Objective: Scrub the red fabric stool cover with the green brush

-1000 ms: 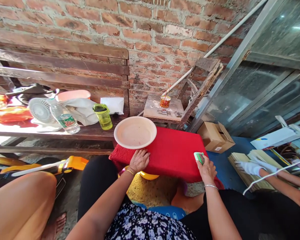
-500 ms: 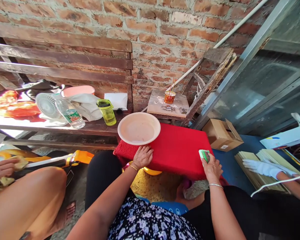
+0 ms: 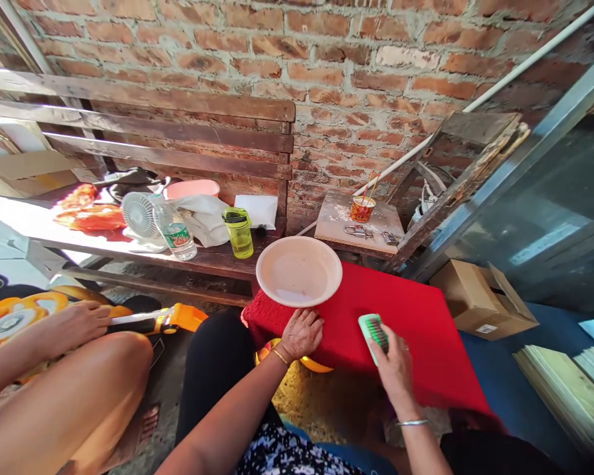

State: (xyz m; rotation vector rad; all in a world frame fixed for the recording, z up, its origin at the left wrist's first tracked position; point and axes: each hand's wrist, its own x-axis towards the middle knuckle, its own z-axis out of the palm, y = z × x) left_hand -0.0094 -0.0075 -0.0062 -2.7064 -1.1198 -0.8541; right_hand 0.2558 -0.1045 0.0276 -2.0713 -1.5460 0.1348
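Observation:
My right hand (image 3: pixel 395 366) grips a green and white scrubbing brush (image 3: pixel 375 335), its dark and green bristles turned upward and to the side. The brush is over the red cloth (image 3: pixel 416 310) that covers a low table in front of me. My left hand (image 3: pixel 303 332) lies with fingers stretched on the near edge of the cloth, just below a pale plastic basin (image 3: pixel 299 272). The basin stands on the cloth's left end and seems to have a little water in it. A yellow thing shows partly under the table.
On the wooden bench (image 3: pixel 212 258) at the left stand a green drink bottle (image 3: pixel 238 232), a clear water bottle (image 3: pixel 177 234) and a small fan (image 3: pixel 139 214). A paper cup (image 3: pixel 362 209) and padlocks sit on a board. A cardboard box (image 3: pixel 490 300) is at right. Another person's hand (image 3: pixel 82 322) is at left.
My right hand has brought the brush left across the red cloth, toward the middle. My view has swung left. The co-worker's gloved hands at the right have gone out of view.

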